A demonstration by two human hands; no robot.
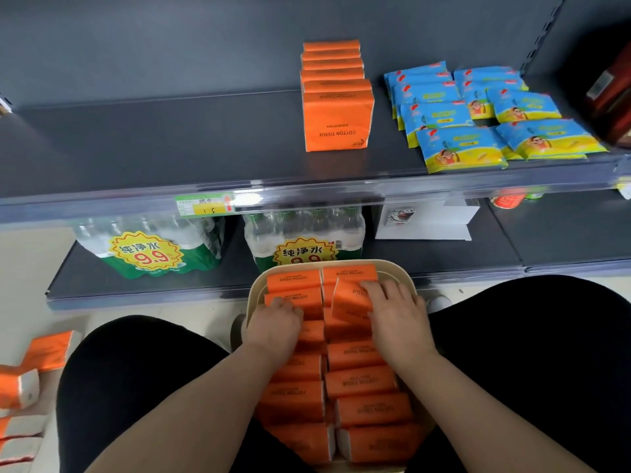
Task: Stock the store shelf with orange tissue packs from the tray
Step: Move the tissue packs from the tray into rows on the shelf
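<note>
1. Loose orange packs (47,353) lie on the floor at far left, outside the tray.
2. The store shelf (153,148) is bare across its left and middle, so most of the stocking looks still to do.
3. The left hand (273,324) lies knuckles up on the tray's left column with its fingers curled down among the packs. Whether it actually has hold of one is hidden under the hand.
4. The tray (415,285) sits between the person's knees, still nearly full with two columns of orange tissue packs (358,384).
5. A single row of orange packs (336,119) already stands on the shelf, running front to back.
6. The right hand (397,314) has its fingers spread over the top of a tilted pack (351,300) and grips it, one end raised out of the right column.
7. Blue packets (478,114) fill the shelf just right of the orange row.
</note>
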